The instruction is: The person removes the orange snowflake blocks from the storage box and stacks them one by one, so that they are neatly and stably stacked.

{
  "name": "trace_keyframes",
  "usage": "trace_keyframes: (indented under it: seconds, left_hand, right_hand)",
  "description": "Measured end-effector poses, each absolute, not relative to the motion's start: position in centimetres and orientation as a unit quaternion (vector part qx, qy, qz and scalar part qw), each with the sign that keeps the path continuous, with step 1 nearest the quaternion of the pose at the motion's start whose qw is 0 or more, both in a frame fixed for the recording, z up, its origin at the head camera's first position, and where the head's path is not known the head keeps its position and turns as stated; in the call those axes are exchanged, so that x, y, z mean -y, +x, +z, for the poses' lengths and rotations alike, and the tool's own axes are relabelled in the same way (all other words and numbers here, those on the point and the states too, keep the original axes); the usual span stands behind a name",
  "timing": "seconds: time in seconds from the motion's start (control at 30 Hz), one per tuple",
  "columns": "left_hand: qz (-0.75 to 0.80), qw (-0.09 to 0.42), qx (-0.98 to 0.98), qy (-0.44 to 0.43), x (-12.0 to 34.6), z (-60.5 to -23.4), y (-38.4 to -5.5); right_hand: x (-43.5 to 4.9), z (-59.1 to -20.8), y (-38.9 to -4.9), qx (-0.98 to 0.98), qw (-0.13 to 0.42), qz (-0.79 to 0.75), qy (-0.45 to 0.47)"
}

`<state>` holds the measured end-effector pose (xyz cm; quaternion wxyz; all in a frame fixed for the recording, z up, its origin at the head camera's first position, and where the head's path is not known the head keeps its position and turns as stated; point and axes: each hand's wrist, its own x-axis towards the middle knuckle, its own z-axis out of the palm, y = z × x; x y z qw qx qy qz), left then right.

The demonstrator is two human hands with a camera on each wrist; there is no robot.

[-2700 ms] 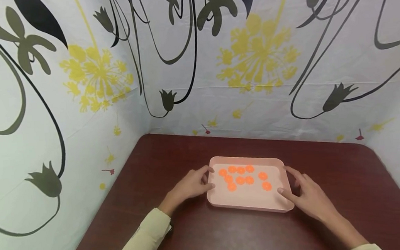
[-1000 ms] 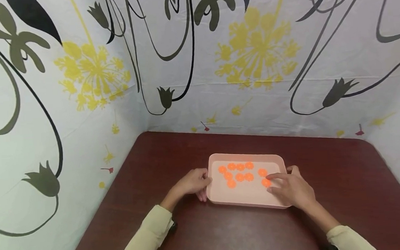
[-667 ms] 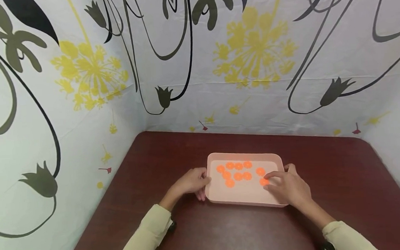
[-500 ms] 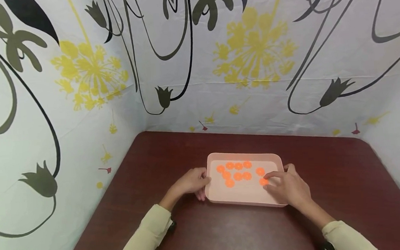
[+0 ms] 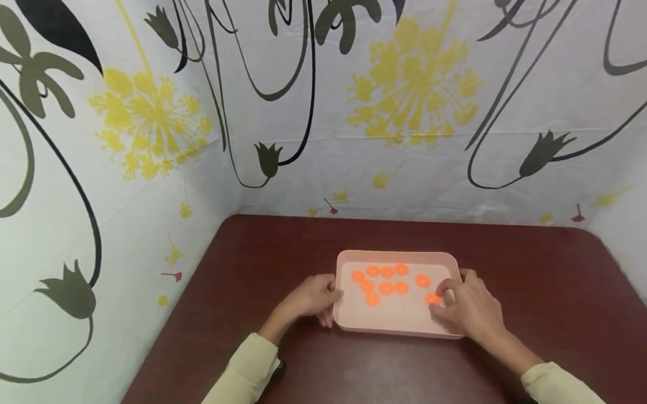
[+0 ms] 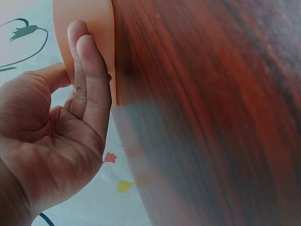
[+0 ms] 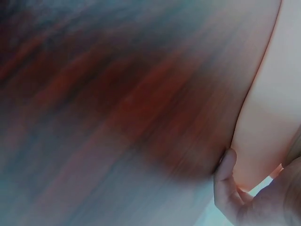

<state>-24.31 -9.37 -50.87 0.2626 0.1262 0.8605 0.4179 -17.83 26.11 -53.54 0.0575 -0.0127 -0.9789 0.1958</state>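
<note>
In the head view, a pale pink tray [image 5: 394, 319] lies on the table with several small orange scalloped discs [image 5: 401, 288] in it. My left hand [image 5: 310, 295] grips the tray's left end, thumb at the rim and fingers low along the outer side. The left wrist view shows those fingers against the tray wall [image 6: 96, 14]. Over the tray's right end, the right hand [image 5: 474, 307] has thumb and curled index finger about one orange disc [image 5: 433, 299], pinching it at its edges. Its other fingers reach the outer right wall [image 7: 263, 127], partly hidden.
The dark red-brown table [image 5: 380, 373] has a rounded back corner on each side. Patterned white cloth [image 5: 295, 122] hangs along the back and left. Light sleeves [image 5: 235, 383] cover both forearms.
The right hand has come from the tray's right rim to the rightmost disc. Its index finger has curled in and that disc has shifted slightly right. My left fingers have closed on the rim.
</note>
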Motion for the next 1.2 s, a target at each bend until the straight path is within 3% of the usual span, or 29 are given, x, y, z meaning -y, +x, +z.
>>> trace_keyframes:
  seconds: [0.5, 0.7, 0.9, 1.2]
  left_hand:
    - [0.429, 0.259, -0.855, 0.130, 9.5, -51.3, -24.3]
    - [0.430, 0.257, -0.856, 0.126, 9.7, -51.2, -24.2]
    - [0.425, 0.260, -0.859, 0.116, 9.7, -51.3, -24.0]
    - [0.428, 0.258, -0.858, 0.117, 9.7, -51.5, -24.2]
  right_hand:
    - [-26.7, -52.8, -17.5, 0.977, 0.076, 0.199, -0.031]
    - [-27.8, -51.6, -17.3, 0.971, 0.111, 0.211, -0.014]
    - [-30.3, -50.9, -17.9, 0.971, 0.137, 0.194, -0.024]
    - [-34.9, -51.5, -19.7, 0.978, 0.121, 0.164, -0.031]
